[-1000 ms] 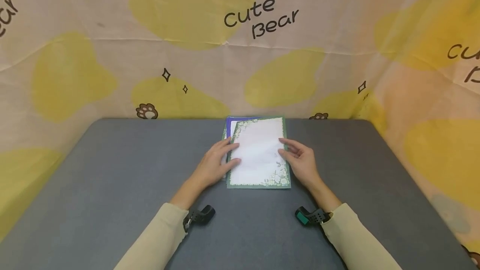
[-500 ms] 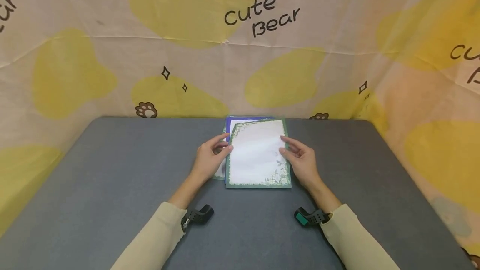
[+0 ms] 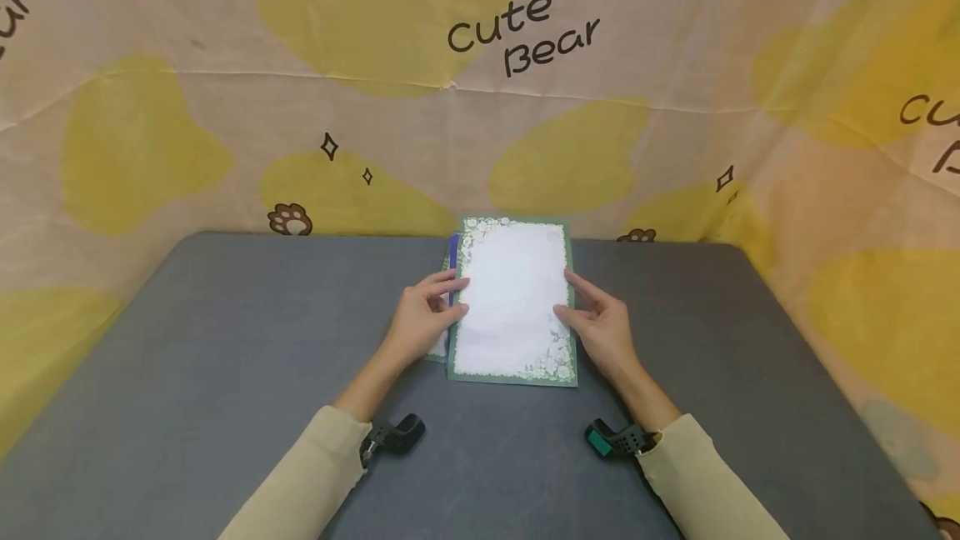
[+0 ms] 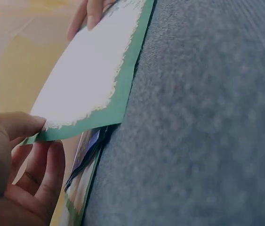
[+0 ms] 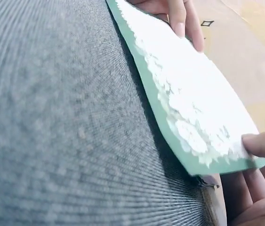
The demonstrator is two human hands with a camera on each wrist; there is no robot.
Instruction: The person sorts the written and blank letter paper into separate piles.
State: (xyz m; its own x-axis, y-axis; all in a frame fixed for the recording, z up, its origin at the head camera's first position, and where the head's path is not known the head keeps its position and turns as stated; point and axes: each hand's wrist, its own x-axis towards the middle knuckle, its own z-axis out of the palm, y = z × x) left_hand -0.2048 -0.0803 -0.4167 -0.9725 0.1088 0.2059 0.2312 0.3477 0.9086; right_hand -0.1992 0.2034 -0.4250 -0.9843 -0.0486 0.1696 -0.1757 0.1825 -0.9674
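1. Paper sheet, white with a green border and pale flowers, was held by both hands near the middle of the table's far edge. Its upper flowers filled the corner toward the table's left, its lower flowers the corner toward the table's right. The wrist views showed it raised over the papers beneath; whether its lower edge touched the table could not be told.
2. Left hand, over the table just left of its middle, pinched the paper sheet by its left edge. Its thumb lay on the printed face and its other fingers were curled underneath, with a narrow gap between.
3. Right hand, over the table just right of its middle, pinched the right edge likewise, thumb on top and fingers below, closely spaced.
4. Blue paper and a green-edged paper lay on the table, mostly hidden by the paper sheet, poking out toward the table's left. How many papers were there could not be told.
5. Black wrist devices and light sleeves showed on both arms, over the table's near part.
6. Behind the table hung a cloth with yellow patches, paw prints, small star shapes and the words "cute Bear".
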